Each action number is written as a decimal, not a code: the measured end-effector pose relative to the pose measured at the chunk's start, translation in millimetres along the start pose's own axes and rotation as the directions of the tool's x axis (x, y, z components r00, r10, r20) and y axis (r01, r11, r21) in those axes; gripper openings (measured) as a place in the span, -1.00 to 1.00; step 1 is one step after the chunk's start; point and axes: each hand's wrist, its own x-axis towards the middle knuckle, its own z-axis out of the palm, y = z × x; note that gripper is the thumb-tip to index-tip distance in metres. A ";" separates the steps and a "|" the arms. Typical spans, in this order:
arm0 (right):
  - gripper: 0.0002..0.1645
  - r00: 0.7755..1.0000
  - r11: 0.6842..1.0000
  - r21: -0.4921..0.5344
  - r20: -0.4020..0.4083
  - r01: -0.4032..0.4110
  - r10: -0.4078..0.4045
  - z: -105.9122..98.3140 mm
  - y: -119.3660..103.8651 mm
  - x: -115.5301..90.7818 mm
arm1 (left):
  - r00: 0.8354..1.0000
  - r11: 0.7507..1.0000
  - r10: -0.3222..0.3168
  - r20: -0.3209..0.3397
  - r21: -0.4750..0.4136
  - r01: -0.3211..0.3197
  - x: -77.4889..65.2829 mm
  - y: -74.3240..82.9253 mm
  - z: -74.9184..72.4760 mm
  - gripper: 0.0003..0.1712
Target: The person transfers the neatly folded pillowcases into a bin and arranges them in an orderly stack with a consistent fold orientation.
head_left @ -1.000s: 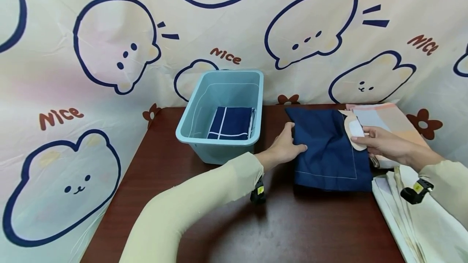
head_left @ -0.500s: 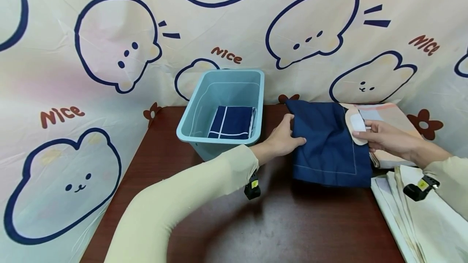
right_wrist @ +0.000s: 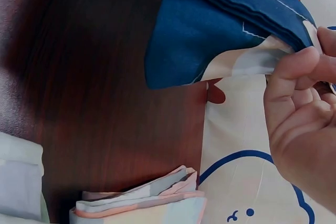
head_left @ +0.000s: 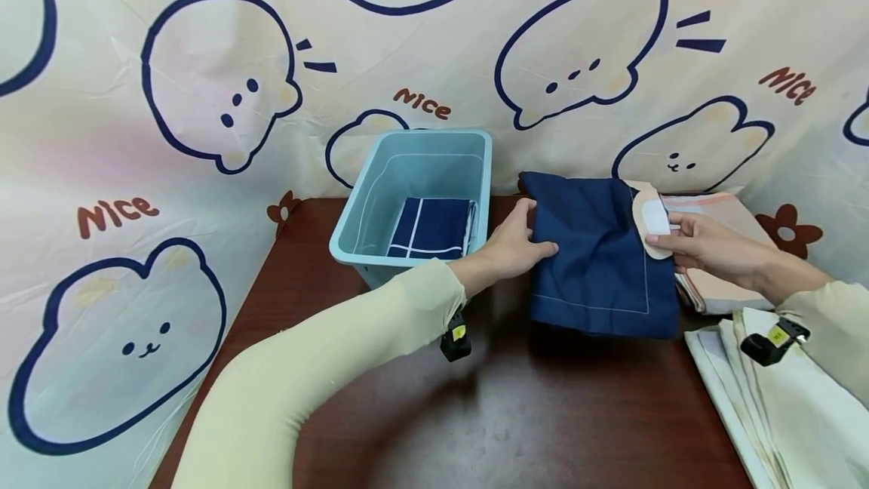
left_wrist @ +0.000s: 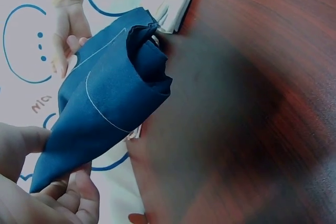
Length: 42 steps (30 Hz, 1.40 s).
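Note:
A folded navy cloth (head_left: pixel 591 262) with thin white stitching is held above the table between both hands. My left hand (head_left: pixel 509 244) pinches its left edge, thumb on the near face; in the left wrist view the fingers (left_wrist: pixel 84 195) are curled beneath it. At the right edge, beside a cream and white patch (head_left: pixel 652 210), my right hand (head_left: pixel 720 251) pinches the fabric between thumb and fingers. The right wrist view shows the cloth's layered underside (right_wrist: pixel 184 40) sagging off the table. Part of the right fingers is out of frame there.
A light blue bin (head_left: pixel 346 240) stands left of the hands, with a folded navy cloth with white lines (head_left: pixel 434 225) inside. A peach checked cloth (head_left: pixel 733 285) and folded white cloths (head_left: pixel 801 398) lie at right on the brown table (head_left: pixel 543 413). A printed curtain (head_left: pixel 339 44) hangs behind.
The navy cloth has risen off the stack at right and shifted slightly left, with both hands moving along. More of the peach checked cloth shows.

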 end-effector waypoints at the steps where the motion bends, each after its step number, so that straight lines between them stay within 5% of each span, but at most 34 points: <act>1: -0.72 1.000 1.000 0.002 -0.002 0.000 0.000 -0.1 -0.6 -0.5 | 1.000 1.000 0.002 0.002 -0.001 -0.002 0.0 1.0 -0.6 -0.14; 11: -0.72 0.999 0.998 -0.058 -0.038 0.032 -0.034 2.5 -14.7 -3.1 | 0.998 0.998 0.050 0.024 -0.029 -0.050 0.7 10.8 -12.4 -0.15; 30: -0.31 0.996 0.985 -0.161 -0.065 0.057 -0.069 4.7 -38.6 -1.0 | 0.994 0.985 0.109 0.024 -0.140 -0.104 -2.4 15.8 -35.3 -0.31; 37: -0.66 0.993 0.983 -0.153 -0.037 0.102 -0.109 6.3 -43.5 2.1 | 0.997 0.990 0.077 0.009 -0.122 -0.076 -3.6 16.1 -43.3 -0.28; 42: -0.72 0.989 0.976 -0.171 -0.038 0.133 -0.142 6.5 -47.9 3.9 | 0.999 0.993 0.053 0.007 -0.105 -0.052 -4.5 17.4 -48.9 -0.23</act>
